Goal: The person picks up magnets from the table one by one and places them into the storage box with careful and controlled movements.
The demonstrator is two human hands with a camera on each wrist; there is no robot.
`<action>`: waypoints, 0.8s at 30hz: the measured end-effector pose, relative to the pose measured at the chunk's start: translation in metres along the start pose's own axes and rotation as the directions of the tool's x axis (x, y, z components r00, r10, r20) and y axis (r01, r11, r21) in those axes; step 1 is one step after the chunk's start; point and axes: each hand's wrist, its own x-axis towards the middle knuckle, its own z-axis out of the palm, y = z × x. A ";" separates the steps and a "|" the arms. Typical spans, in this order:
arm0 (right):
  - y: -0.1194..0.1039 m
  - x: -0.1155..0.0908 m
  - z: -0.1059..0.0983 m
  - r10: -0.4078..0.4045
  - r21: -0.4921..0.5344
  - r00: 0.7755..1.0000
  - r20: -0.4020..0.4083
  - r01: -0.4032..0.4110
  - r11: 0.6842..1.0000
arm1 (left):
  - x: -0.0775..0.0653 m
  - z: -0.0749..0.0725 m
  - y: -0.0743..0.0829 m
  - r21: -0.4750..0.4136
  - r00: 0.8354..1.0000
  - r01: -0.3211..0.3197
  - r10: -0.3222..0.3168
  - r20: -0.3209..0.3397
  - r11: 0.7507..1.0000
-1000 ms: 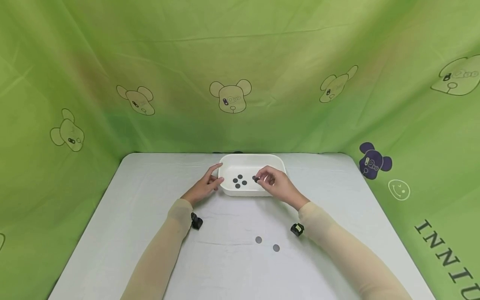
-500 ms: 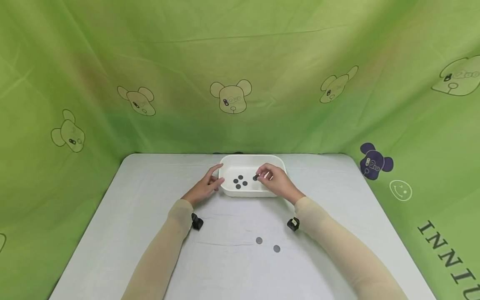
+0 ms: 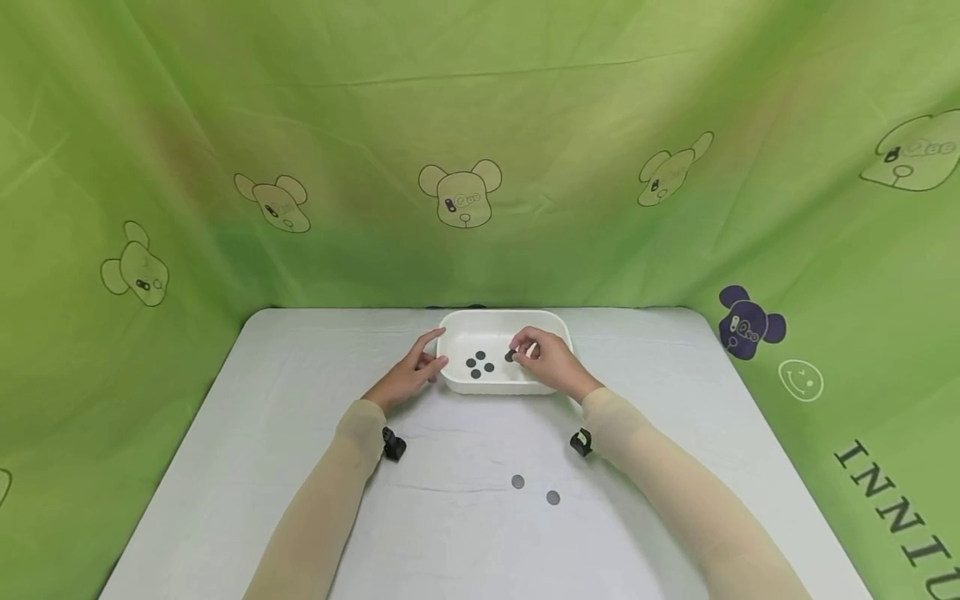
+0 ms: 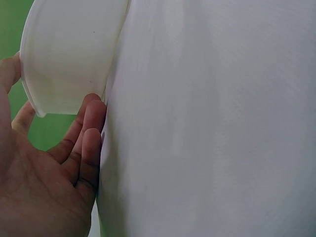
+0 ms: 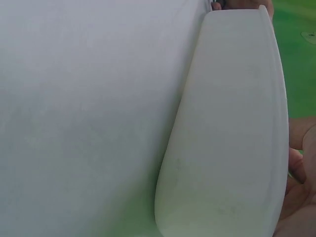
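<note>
A white rectangular tub (image 3: 480,387) with rounded corners stands at the far middle of the table. Several small dark round discs (image 3: 476,363) lie on its floor, left of centre. At the tub's left end my left hand (image 3: 408,373) rests its thumb and index finger on the rim; in the left wrist view the lower fingers are bent beside the end wall. My right hand (image 3: 551,360) reaches over the front right rim and pinches a dark disc (image 3: 511,356) low inside. In the right wrist view the tub wall (image 5: 227,123) hides the disc.
Two grey discs (image 3: 518,482) lie apart on the white-covered table (image 3: 442,533), nearer the front. A green printed curtain (image 3: 360,258) surrounds the table's back and sides. A black camera mount sits at each wrist.
My right wrist has shifted slightly left while the fingers stay at nearly the same spot in the tub. The left hand, tub and loose discs keep their places.
</note>
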 end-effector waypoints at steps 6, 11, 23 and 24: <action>0.000 0.003 0.001 0.002 -0.039 1.000 0.009 -0.002 0.999 | 0.000 0.000 0.000 -0.001 1.000 0.002 -0.002 -0.004 1.000; 0.003 0.006 0.002 0.007 -0.067 1.000 0.022 -0.006 0.998 | 0.001 0.000 -0.001 -0.010 1.000 0.006 -0.006 0.000 1.000; 0.004 0.012 0.003 0.061 -0.102 0.990 0.123 -0.048 0.994 | 0.001 0.000 0.000 -0.019 1.000 -0.003 0.003 0.001 1.000; 0.004 0.012 0.002 0.061 -0.107 0.990 0.129 -0.048 0.993 | 0.001 0.000 0.000 -0.018 1.000 -0.004 0.004 0.001 1.000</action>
